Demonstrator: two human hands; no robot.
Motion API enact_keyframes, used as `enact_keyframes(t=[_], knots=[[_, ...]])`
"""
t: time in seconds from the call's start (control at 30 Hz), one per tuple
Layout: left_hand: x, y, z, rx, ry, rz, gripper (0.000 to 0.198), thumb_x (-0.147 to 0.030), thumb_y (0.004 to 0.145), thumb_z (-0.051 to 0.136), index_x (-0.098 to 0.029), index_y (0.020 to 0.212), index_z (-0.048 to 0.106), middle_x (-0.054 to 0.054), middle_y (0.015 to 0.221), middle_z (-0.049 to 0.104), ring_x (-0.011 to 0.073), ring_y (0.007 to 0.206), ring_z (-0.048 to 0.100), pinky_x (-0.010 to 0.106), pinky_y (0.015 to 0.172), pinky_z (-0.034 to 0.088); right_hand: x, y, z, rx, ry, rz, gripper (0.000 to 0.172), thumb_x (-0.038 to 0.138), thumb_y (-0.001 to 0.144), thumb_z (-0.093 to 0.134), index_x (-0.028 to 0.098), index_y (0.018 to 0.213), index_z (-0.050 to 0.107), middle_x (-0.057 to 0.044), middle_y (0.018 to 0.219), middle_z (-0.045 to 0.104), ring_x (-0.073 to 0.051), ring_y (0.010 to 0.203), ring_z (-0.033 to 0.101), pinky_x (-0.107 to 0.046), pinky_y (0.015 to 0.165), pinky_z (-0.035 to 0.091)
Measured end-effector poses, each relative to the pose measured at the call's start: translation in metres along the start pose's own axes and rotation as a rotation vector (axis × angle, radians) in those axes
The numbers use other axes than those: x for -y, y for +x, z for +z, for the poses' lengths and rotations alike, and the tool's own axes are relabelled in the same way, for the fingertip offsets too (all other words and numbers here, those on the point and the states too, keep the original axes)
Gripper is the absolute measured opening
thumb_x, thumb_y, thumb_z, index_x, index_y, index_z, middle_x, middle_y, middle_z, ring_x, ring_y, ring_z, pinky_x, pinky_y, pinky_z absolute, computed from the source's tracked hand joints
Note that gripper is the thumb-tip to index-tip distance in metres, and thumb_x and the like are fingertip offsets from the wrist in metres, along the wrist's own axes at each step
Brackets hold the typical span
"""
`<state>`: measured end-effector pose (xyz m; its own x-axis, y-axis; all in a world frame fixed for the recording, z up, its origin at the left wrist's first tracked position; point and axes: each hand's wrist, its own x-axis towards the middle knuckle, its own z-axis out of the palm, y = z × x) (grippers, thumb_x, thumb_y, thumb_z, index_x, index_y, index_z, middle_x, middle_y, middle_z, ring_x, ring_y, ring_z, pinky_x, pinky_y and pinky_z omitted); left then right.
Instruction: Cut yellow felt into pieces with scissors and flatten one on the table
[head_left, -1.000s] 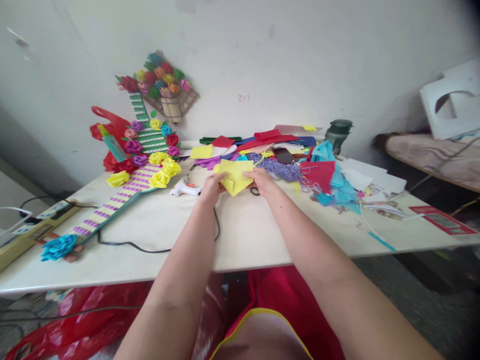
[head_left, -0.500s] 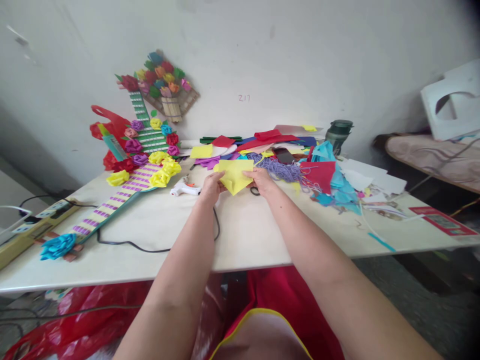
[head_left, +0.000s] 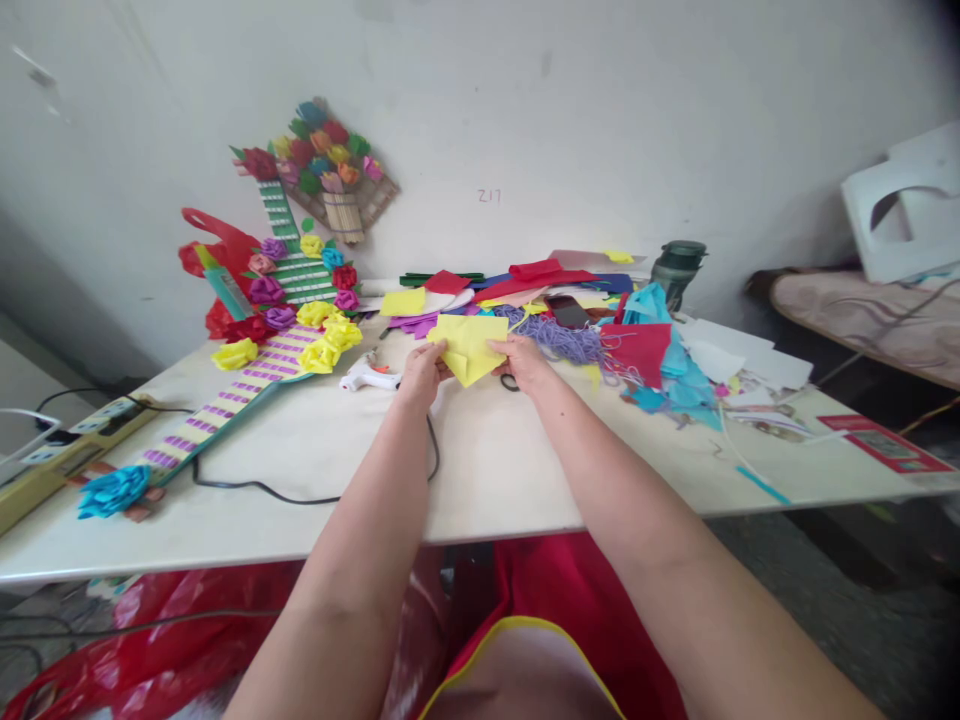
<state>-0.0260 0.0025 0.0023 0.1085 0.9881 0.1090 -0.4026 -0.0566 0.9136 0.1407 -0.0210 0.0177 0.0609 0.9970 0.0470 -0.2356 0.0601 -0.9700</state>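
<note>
A piece of yellow paper point(head_left: 472, 345), folded so that its lower edge comes to a point, is held up above the table between both hands. My left hand point(head_left: 424, 372) pinches its left side, and my right hand point(head_left: 523, 362) grips the right side with the thumb on the front. Left of my left hand lies a white glue gun point(head_left: 369, 374) with a dark cord. Behind the paper are stacked coloured sheets, among them a yellow square point(head_left: 403, 302) and a red square point(head_left: 448, 283).
Purple shredded strands point(head_left: 566, 338), a phone point(head_left: 568, 311) and blue crepe paper point(head_left: 679, 370) spread to the right, near a dark bottle point(head_left: 675, 270). A flower-trimmed paper guitar point(head_left: 225, 405) leans at left, beside a power strip point(head_left: 75, 455). The table's front edge point(head_left: 510, 538) is close below.
The yellow paper has tilted slightly in my hands, and a small folded flap shows more clearly at its lower left. Both hands keep their hold in nearly the same place.
</note>
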Motion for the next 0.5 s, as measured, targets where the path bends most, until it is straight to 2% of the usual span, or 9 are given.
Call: enact_keyframes(t=[0.33,0.5], knots=[[0.0008,0.0012,-0.0010,0.003,0.024,0.025,0.031,-0.036,0.059,0.070,-0.013,0.076,0.058,0.003,0.061,0.064,0.0172,0.056,0.063,0.029,0.056,0.050,-0.0021,0.0010,-0.0017,0.024,0.025,0.022,0.021,0.030,0.069,0.068,0.012,0.077,0.059,-0.002,0.060,0.065,-0.011,0.042,0.055,-0.021,0.035,0.045],[0.0009,0.0007,-0.0012,-0.007,0.033,0.030,0.032,-0.037,0.060,0.071,-0.013,0.075,0.058,0.003,0.061,0.064,0.0168,0.057,0.063,0.028,0.056,0.050,-0.0016,0.0007,-0.0005,-0.003,0.004,0.035,0.018,0.026,0.069,0.069,0.012,0.074,0.059,-0.001,0.056,0.064,-0.010,0.039,0.054,-0.020,0.035,0.044]])
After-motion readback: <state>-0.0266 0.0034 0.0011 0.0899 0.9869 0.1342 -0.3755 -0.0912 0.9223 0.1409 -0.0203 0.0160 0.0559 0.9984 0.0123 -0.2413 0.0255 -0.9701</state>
